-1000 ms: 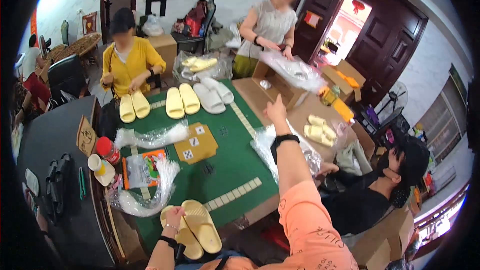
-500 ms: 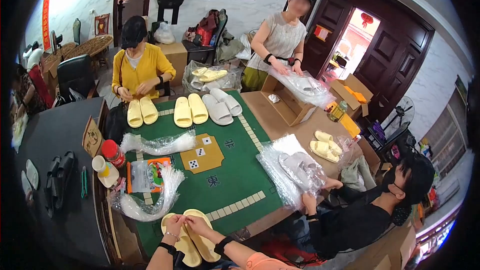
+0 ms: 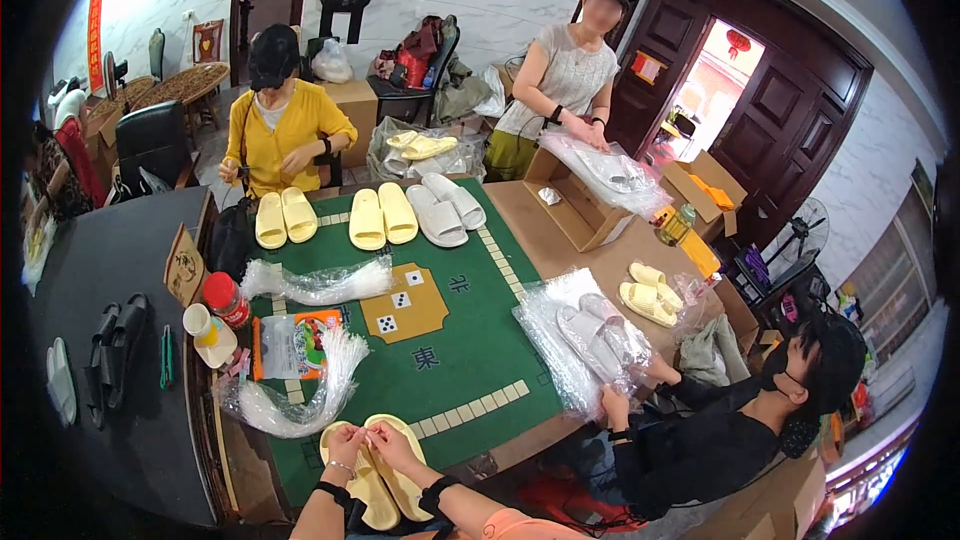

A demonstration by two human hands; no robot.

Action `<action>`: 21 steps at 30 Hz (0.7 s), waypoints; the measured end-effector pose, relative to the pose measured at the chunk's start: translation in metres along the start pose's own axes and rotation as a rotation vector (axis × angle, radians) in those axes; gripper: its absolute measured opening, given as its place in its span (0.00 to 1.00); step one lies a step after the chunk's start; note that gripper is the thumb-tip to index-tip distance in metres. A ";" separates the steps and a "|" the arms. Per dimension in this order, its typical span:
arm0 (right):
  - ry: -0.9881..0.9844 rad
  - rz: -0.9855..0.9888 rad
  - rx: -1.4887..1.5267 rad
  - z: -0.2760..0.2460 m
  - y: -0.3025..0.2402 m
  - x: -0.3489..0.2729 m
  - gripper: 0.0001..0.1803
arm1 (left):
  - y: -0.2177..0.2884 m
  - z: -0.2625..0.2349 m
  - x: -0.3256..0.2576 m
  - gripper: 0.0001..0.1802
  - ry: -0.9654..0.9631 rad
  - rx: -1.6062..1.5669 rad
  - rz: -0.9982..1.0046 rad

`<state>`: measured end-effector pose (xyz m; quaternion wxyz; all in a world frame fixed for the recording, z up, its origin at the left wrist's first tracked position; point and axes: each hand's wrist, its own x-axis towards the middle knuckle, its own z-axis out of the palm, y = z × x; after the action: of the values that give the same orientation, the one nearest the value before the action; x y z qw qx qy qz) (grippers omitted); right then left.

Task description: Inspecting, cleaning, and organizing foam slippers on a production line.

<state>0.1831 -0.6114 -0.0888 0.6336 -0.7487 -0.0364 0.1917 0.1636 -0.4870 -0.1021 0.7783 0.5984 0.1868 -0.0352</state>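
Observation:
A pair of yellow slippers (image 3: 400,488) lies at the near edge of the green table mat, right in front of me. Over their toe straps my left hand (image 3: 346,446) and my right hand (image 3: 392,444) are close together, fingertips pinched. Whatever is between the fingers is too small to make out. Just beyond my left hand, a bundle of thin white plastic strands (image 3: 340,372) curves in clear wrap beside an orange-and-clear packet (image 3: 290,348). A second strand bundle (image 3: 318,284) lies farther back.
Along the mat's far edge stand yellow slippers (image 3: 383,216) and a grey pair (image 3: 445,212). A red-lidded jar (image 3: 226,300) is at left. At right, a co-worker's hands hold clear bags (image 3: 560,340) with grey slippers. An open carton (image 3: 580,205) stands behind, near two other people.
My hands stay over the slippers, pinched, with only a slight shift. Across the table, the person in yellow has moved their hands apart. The person standing at the back has brought their hands together.

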 end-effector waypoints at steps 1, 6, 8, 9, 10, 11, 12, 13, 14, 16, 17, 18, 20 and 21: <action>-0.012 0.034 0.012 0.000 0.002 0.000 0.08 | -0.002 -0.002 0.001 0.05 0.014 0.022 0.002; 0.079 -0.039 -0.141 0.000 0.008 0.004 0.09 | -0.007 -0.007 0.006 0.06 -0.020 0.195 -0.012; 0.097 -0.049 -0.084 0.001 0.010 0.003 0.09 | -0.006 -0.006 0.005 0.06 -0.069 0.112 -0.009; 0.058 0.072 0.000 0.003 0.010 0.005 0.10 | -0.004 -0.007 0.005 0.06 -0.063 0.128 -0.006; 0.046 0.075 0.024 0.002 0.010 0.005 0.10 | -0.001 -0.006 0.005 0.06 -0.088 0.110 -0.079; 0.066 0.048 -0.033 0.002 0.009 0.008 0.09 | 0.002 -0.007 0.005 0.06 -0.050 0.113 -0.015; 0.079 -0.017 -0.058 0.001 0.009 0.008 0.09 | 0.005 -0.008 0.004 0.05 -0.083 0.205 -0.032; 0.065 -0.015 -0.041 0.001 0.010 0.010 0.09 | 0.006 -0.008 0.002 0.05 -0.131 0.272 -0.054; 0.043 0.077 -0.003 0.001 0.010 0.010 0.09 | 0.008 -0.009 0.000 0.05 -0.096 0.291 -0.069; -0.007 0.180 0.004 0.000 0.010 0.009 0.10 | 0.010 -0.009 -0.003 0.06 -0.148 0.328 0.000; 0.002 0.143 -0.025 0.000 0.011 0.007 0.10 | 0.011 -0.008 -0.002 0.09 -0.160 0.277 -0.025; 0.019 0.134 -0.032 -0.001 0.011 0.007 0.10 | 0.012 -0.009 0.000 0.09 -0.171 0.295 -0.016; 0.063 0.111 -0.049 0.000 0.013 0.006 0.12 | 0.017 -0.010 0.014 0.17 0.083 0.650 0.392; 0.064 0.001 -0.051 0.002 0.014 0.004 0.13 | 0.020 -0.011 0.025 0.21 0.183 0.356 0.295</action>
<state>0.1835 -0.6114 -0.1038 0.6151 -0.7702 -0.0206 0.1673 0.1895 -0.4667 -0.0945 0.6371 0.7476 0.1581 0.1008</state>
